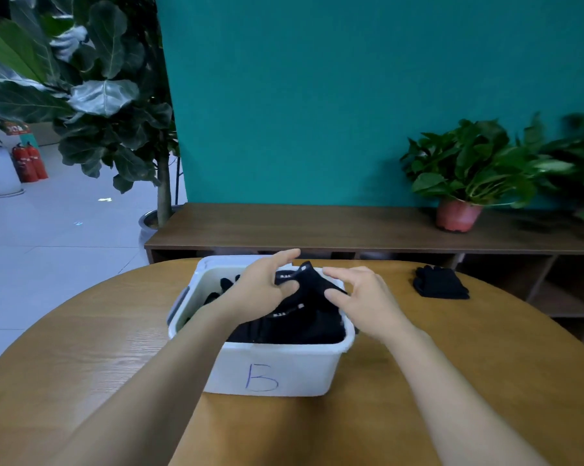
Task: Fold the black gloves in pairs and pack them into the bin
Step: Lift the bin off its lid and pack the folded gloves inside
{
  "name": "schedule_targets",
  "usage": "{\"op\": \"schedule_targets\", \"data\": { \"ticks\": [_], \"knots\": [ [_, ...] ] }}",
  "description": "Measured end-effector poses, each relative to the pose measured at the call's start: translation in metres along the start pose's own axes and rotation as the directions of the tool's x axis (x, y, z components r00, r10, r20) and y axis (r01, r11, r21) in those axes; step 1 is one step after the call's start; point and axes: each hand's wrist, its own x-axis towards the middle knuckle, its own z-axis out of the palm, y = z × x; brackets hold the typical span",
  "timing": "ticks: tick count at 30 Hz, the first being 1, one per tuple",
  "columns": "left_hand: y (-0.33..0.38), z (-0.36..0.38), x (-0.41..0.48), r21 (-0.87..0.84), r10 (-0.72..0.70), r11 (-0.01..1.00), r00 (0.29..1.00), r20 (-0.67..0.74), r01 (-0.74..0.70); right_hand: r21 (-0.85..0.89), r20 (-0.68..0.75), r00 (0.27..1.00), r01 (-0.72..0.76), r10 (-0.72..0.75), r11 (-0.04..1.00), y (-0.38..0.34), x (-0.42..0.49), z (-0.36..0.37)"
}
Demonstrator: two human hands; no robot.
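The left hand (pixel 263 290) grasps a black glove bundle (pixel 309 280) at its near-left edge: the thumb lies on the fabric while the straighter fingers reach over and behind a cuff with small white lettering. The right hand (pixel 367 297) meets the same bundle from the other side, thumb and forefinger spread around its right corner. Whether they actually squeeze the cloth cannot be told from this view. The bundle sits raised between both hands, above the far half of the white plastic bin (pixel 283 361) and touching the gloves beneath it.

Inside the bin, more packed black gloves (pixel 294 326) fill the near and right part almost to the rim, one showing a white-printed cuff band. A few dark glove fingers (pixel 226 283) poke up by the left wall. The bin's front wall bears a hand-drawn blue letter B (pixel 262 378).

The bin stands near the far side of a round wooden table (pixel 82 331). Well to its right, apart from the bin, another pair of black gloves (pixel 440 284) lies flat on the tabletop.

Beyond the table runs a low dark-wood bench (pixel 317 227) against a teal wall (pixel 317 95), with a leafy potted plant (pixel 468 169) in a pinkish pot on it. A fiddle-leaf tree (pixel 99 79) stands at left, and two red fire extinguishers (pixel 30 163) sit on the tiled floor behind.
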Motion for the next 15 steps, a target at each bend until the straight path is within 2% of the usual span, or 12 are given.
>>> {"op": "schedule_targets", "data": {
  "ticks": [3,7,15],
  "knots": [
    [0.028,0.035,0.015,0.088,0.045,0.995,0.998,0.037,-0.048,-0.073,-0.026,0.995,-0.101,0.1,0.992,0.034,-0.014,-0.03],
    [0.067,0.086,0.035,0.175,0.1,0.978,0.989,0.106,-0.117,-0.077,-0.053,0.974,-0.223,0.22,0.972,0.081,-0.031,-0.065],
    [0.116,0.186,0.086,0.195,0.142,0.962,0.962,0.234,-0.189,-0.142,-0.078,0.945,-0.326,0.318,0.935,0.158,-0.039,-0.117]
  ]
}}
